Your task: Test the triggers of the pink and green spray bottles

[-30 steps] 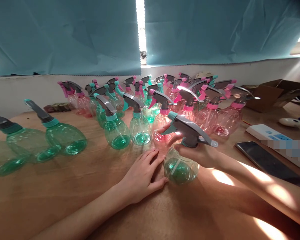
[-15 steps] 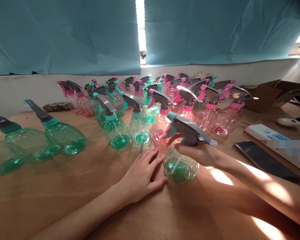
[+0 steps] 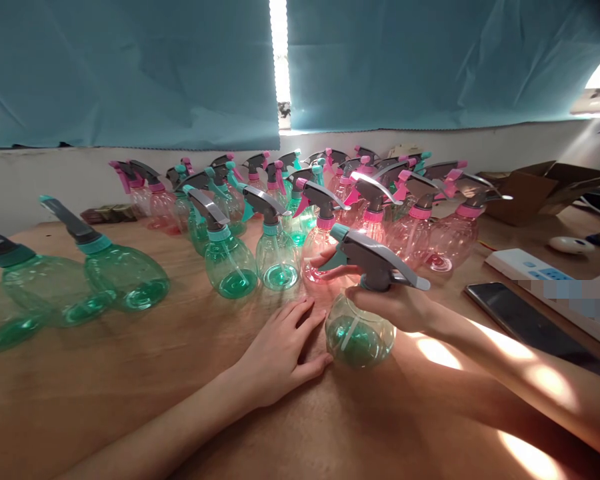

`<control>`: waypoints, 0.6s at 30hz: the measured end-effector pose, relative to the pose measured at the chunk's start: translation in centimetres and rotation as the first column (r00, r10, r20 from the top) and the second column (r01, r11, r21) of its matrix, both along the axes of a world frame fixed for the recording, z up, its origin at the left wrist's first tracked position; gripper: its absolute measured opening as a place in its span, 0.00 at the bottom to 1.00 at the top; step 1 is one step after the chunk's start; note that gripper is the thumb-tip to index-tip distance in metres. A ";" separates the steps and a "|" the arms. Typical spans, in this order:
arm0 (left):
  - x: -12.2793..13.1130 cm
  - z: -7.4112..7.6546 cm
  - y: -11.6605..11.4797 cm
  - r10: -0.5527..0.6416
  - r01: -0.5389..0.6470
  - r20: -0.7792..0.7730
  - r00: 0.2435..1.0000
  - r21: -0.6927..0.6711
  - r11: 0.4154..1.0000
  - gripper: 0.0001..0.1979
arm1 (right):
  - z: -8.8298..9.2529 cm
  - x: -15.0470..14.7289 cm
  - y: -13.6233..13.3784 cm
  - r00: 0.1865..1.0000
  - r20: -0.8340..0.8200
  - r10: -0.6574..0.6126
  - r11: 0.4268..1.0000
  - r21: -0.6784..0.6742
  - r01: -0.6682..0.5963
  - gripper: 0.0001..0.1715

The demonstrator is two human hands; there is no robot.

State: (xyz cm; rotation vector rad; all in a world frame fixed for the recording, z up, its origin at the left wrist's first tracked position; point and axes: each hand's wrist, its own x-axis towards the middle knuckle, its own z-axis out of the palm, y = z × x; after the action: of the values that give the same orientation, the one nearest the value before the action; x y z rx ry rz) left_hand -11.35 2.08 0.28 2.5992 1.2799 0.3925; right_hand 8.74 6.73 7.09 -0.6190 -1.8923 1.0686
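My right hand [image 3: 395, 303] is wrapped around the neck of a green spray bottle [image 3: 361, 337] with a grey and teal trigger head; its fingers reach forward by the trigger. The bottle stands upright on the wooden table [image 3: 205, 400]. To its left, my left hand [image 3: 287, 353] lies flat on the table with fingers spread, the thumb close to the bottle's base. Just beyond my hands stand two green spray bottles [image 3: 231, 267] and a pink spray bottle [image 3: 325, 250], partly hidden by my right fingers.
Several more pink and green spray bottles [image 3: 413, 230] crowd the table's back. Green bottles [image 3: 127, 277] stand at the left. On the right are a black phone [image 3: 510, 313], a white power strip [image 3: 520, 263], a white computer mouse [image 3: 571, 245] and an open cardboard box [image 3: 525, 193].
The right fingers have shifted slightly around the trigger of the held bottle. The whole view has moved a little; the left hand stays flat in place.
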 end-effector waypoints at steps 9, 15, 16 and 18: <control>-0.2 -0.7 0.0 -0.005 0.003 0.033 0.999 0.033 0.999 0.23 | -1.3 0.1 0.5 0.997 -0.067 0.036 0.999 0.030 -0.034 0.25; -0.2 -0.4 0.0 -0.003 0.003 0.022 1.000 0.016 1.000 0.24 | -1.2 0.0 0.5 0.999 -0.037 0.015 0.997 0.076 -0.012 0.25; -0.2 -0.4 0.0 -0.003 0.003 0.019 1.000 0.015 1.000 0.24 | -1.2 0.0 0.5 0.999 -0.035 0.009 0.997 0.078 -0.006 0.24; -0.1 -0.4 0.0 -0.004 0.003 0.021 1.000 0.023 1.000 0.24 | -1.2 0.0 0.5 0.999 -0.041 0.013 0.996 0.086 -0.009 0.23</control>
State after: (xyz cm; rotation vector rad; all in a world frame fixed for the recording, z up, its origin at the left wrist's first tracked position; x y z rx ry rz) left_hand -11.48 2.06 -0.13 2.6089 1.2712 0.4352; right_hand 8.77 7.23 5.91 -0.5336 -1.8970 0.9938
